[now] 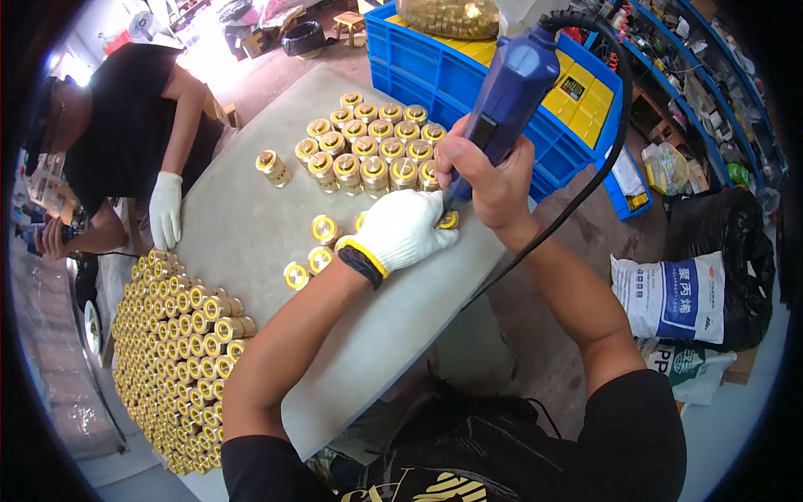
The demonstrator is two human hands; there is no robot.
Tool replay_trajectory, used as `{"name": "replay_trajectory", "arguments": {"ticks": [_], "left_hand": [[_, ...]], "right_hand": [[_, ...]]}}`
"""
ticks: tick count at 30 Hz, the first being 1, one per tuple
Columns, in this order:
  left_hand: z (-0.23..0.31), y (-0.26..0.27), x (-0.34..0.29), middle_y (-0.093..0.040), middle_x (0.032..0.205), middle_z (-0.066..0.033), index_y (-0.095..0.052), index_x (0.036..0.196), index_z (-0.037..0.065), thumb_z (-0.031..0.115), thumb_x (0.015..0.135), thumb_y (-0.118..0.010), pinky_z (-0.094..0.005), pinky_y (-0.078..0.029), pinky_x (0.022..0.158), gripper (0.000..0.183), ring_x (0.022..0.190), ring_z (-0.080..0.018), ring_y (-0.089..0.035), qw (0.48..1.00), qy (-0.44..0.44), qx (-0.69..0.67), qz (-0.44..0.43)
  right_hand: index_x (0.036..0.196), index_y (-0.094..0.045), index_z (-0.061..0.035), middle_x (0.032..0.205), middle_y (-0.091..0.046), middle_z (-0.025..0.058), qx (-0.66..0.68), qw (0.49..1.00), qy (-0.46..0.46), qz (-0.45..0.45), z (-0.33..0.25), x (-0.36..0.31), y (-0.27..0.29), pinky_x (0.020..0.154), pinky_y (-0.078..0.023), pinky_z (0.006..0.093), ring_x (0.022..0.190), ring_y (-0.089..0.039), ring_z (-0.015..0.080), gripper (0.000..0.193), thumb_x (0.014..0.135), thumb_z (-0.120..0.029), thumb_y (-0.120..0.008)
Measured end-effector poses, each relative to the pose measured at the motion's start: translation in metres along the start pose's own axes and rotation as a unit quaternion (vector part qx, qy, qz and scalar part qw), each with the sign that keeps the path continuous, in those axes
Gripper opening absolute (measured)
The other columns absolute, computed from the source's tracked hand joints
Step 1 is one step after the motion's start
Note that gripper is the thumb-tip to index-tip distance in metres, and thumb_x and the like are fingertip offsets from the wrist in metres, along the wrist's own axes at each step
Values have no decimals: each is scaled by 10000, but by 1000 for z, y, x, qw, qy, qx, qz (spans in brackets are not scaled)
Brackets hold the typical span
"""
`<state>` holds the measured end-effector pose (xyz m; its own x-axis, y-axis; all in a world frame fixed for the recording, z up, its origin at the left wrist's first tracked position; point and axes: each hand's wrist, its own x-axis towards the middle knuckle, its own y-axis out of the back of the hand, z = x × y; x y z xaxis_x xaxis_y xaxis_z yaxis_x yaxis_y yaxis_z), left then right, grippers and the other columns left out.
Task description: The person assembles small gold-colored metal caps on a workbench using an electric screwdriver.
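Note:
My right hand (495, 177) is bare and wrapped round a blue corded power tool (517, 84), held upright with its narrow end down. That end meets a brass fitting (449, 220) with a yellow ring on top, near the table's right edge. My left hand (401, 227), in a white knit glove, is closed round this fitting and hides most of it. Beside the left wrist stand several similar brass fittings (324, 228). A larger group of upright brass fittings (365, 144) fills the table beyond my hands, and one fitting (272, 167) stands apart to its left.
At left, a co-worker's gloved hand (166, 209) touches a large stack of brass fittings (180, 351). A blue crate (427, 71) with yellow boxes stands behind the grey table (335, 376). The tool's black cable (615, 151) loops past my right arm. Sacks (669, 297) lie at right.

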<state>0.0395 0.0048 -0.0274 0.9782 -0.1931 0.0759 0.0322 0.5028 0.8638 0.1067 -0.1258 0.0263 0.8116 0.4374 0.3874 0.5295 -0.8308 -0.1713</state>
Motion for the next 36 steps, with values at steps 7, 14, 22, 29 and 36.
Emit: {"name": "replay_trajectory", "arguments": {"ticks": [7,14,22,29,36], "left_hand": [[3,-10,-3,-692,807,-211,-663,947,35,351,846,-665,-509,-543,690,331,756,-407,-685,999,-2,2,33],[2,-8,-2,-687,774,-216,-679,924,49,349,835,-674,-514,-546,675,313,728,-408,-685,999,-14,19,46],[-3,22,-39,-675,823,-175,-694,940,73,301,796,-682,-466,-526,828,270,838,-353,-666,989,-92,111,-39],[-32,92,-51,-707,902,-197,-640,1205,85,373,856,-710,-478,-551,777,458,877,-381,-698,977,147,83,131],[-86,62,-29,-723,919,-181,-586,1211,78,324,812,-738,-466,-585,720,493,836,-359,-719,971,169,136,104]], "right_hand": [[865,-632,-9,700,-644,38,-37,996,48,73,3,-5,-19,538,-484,249,574,-611,103,149,879,-82,-762],[876,-623,-7,701,-629,35,-40,992,41,108,5,-8,-20,531,-485,256,566,-600,109,175,875,-101,-772],[927,-562,-33,686,-599,102,207,974,74,51,-26,60,-12,564,-542,363,559,-613,207,501,912,-506,-729],[958,-558,-35,698,-602,105,152,988,23,-2,38,119,-65,565,-542,372,568,-606,212,410,918,-399,-741],[892,-592,-36,651,-607,79,109,993,9,-50,65,120,-102,510,-520,305,526,-612,164,344,908,-335,-761]]}}
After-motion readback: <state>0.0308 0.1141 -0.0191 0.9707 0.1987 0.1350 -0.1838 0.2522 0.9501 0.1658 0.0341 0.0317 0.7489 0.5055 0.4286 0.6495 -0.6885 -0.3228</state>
